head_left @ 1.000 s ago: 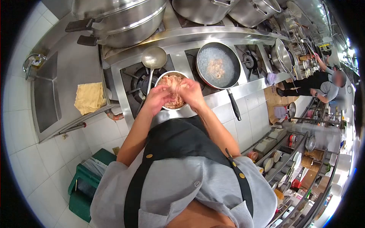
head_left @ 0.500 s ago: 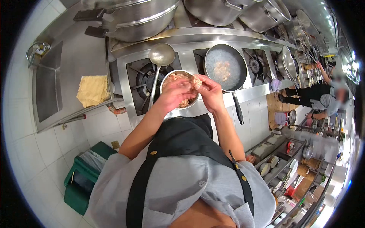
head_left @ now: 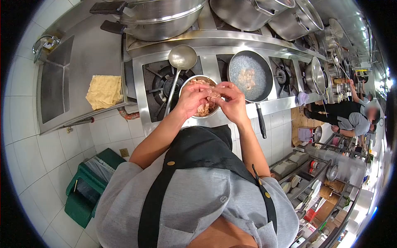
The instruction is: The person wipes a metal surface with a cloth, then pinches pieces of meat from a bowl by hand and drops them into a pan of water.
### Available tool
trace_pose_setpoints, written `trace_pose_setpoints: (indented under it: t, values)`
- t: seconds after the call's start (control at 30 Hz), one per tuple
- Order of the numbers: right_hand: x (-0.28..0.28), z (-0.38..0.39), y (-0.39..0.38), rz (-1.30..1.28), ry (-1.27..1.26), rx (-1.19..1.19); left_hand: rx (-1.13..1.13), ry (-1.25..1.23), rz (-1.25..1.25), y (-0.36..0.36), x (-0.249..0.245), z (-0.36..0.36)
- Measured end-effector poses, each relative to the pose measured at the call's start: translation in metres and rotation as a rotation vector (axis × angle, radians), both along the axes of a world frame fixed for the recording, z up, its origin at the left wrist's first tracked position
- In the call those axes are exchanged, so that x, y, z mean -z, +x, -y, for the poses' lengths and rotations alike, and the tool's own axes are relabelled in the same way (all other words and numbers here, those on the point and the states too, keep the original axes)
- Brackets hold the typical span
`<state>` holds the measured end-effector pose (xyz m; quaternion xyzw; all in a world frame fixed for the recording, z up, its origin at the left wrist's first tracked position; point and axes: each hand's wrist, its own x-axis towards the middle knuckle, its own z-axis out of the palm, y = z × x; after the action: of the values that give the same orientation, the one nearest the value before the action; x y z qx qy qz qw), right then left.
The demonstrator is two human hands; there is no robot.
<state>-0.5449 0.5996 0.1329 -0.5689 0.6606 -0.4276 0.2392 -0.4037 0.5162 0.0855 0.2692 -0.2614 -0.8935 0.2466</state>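
Note:
A metal bowl [head_left: 216, 110] of raw meat pieces [head_left: 203, 109] stands at the front of the stove. Above it my left hand [head_left: 194, 100] and my right hand [head_left: 234, 101] meet, fingers closed on a pale pink piece of meat [head_left: 214, 96] between them. Just right of the bowl, a dark frying pan [head_left: 269, 80] holds cloudy liquid. A small cluster of pale meat [head_left: 247, 78] lies in that liquid. Left of the bowl rests a large ladle [head_left: 182, 57], its long handle pointing toward me.
Pan handle [head_left: 261, 122] juts out past the stove's front edge. Large steel pots [head_left: 163, 22] line the back. A folded yellow cloth [head_left: 104, 91] lies on the steel counter at left. Low down stands a green bin [head_left: 84, 186]. Another person [head_left: 351, 115] works far right.
My right hand has turned and lowered, and its fingers have come closer to my left hand's with the meat between them. The view has shifted slightly.

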Motion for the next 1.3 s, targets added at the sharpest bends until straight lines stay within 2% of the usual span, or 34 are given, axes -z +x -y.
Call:
trace_pose_setpoints:
  t: [0.1,0.2,0.27,0.3,0.37,0.4,0.43,0.47,0.5,0.53,0.57,0.63,0.7,0.73,0.77,0.8,0.83,0.87,0.93,0.97,1.03,1.07,1.13,1.17,1.2,1.23,1.27,1.3]
  values:
    - [-0.017,0.000,0.012,0.056,0.070,0.111,-0.035,-0.036,0.074,0.000,-0.002,0.000]
    - [0.003,0.002,0.006,-0.054,-0.028,0.091,-0.028,-0.063,0.083,0.000,0.002,-0.001]
    - [0.008,0.000,-0.005,0.411,0.087,0.178,-0.041,-0.062,0.032,0.009,0.000,0.005]
    - [0.007,-0.004,-0.012,0.643,0.143,0.225,-0.113,-0.092,-0.087,0.014,0.006,0.008]
    - [-0.015,-0.011,-0.036,1.306,-0.059,0.116,-0.196,-0.139,0.029,0.029,0.024,0.020]
    - [-0.038,-0.014,-0.053,1.470,-0.138,0.011,-0.210,-0.151,0.069,0.039,0.025,0.027]
    - [-0.058,-0.016,-0.067,1.434,-0.273,0.150,-0.225,-0.160,0.115,0.049,0.025,0.031]
    - [-0.084,-0.019,-0.077,1.460,-0.424,-0.002,-0.228,-0.146,0.122,0.058,0.025,0.035]
    - [-0.096,-0.020,-0.095,1.160,-0.620,-0.104,-0.234,-0.133,0.131,0.066,0.024,0.039]
    - [-0.111,-0.027,-0.115,1.107,-0.598,-0.107,-0.233,-0.146,0.112,0.071,0.022,0.041]
    - [-0.125,-0.022,-0.113,0.852,-0.687,0.014,-0.228,-0.151,0.114,0.074,0.022,0.044]
    - [-0.115,-0.010,-0.137,0.425,-0.535,0.369,-0.218,-0.157,0.114,0.075,0.021,0.047]
    - [-0.056,0.006,-0.176,0.301,-0.203,0.585,-0.209,-0.161,0.074,0.071,0.018,0.048]
    - [-0.024,0.013,-0.184,0.241,-0.013,0.637,-0.206,-0.163,0.053,0.069,0.017,0.046]
    - [0.029,0.016,-0.208,0.350,0.146,0.669,-0.193,-0.154,0.040,0.067,0.017,0.044]
    - [0.077,0.011,-0.239,0.483,0.386,0.569,-0.187,-0.147,0.028,0.065,0.018,0.042]
    - [0.092,0.013,-0.236,0.561,0.472,0.619,-0.184,-0.142,0.019,0.064,0.018,0.041]
    - [0.128,0.013,-0.249,0.723,0.380,0.738,-0.179,-0.140,0.014,0.066,0.018,0.040]
    - [0.113,0.015,-0.265,-0.346,0.837,0.377,-0.184,-0.136,0.019,0.072,0.021,0.037]
    - [0.112,0.017,-0.268,-0.884,0.988,0.139,-0.189,-0.136,0.029,0.077,0.023,0.038]
    - [0.129,0.019,-0.269,0.227,0.362,0.729,-0.212,-0.117,0.064,0.084,0.022,0.039]
    - [0.092,0.026,-0.236,0.111,0.392,0.702,-0.211,-0.121,0.071,0.088,0.023,0.042]
    - [0.052,0.033,-0.170,0.183,0.303,0.485,-0.203,-0.148,0.083,0.088,0.021,0.047]
    - [0.042,0.033,-0.133,0.124,0.332,0.330,-0.213,-0.152,0.087,0.085,0.018,0.049]
    - [0.038,0.033,-0.093,-0.195,0.298,0.227,-0.222,-0.158,0.092,0.081,0.015,0.052]
    - [0.047,0.035,-0.066,-0.179,0.258,0.067,-0.231,-0.165,0.097,0.077,0.012,0.053]
    - [0.051,0.036,-0.038,-0.183,0.323,0.008,-0.235,-0.180,0.093,0.073,0.010,0.054]
    - [0.069,0.041,-0.018,-0.293,0.191,-0.056,-0.224,-0.184,0.076,0.070,0.009,0.055]
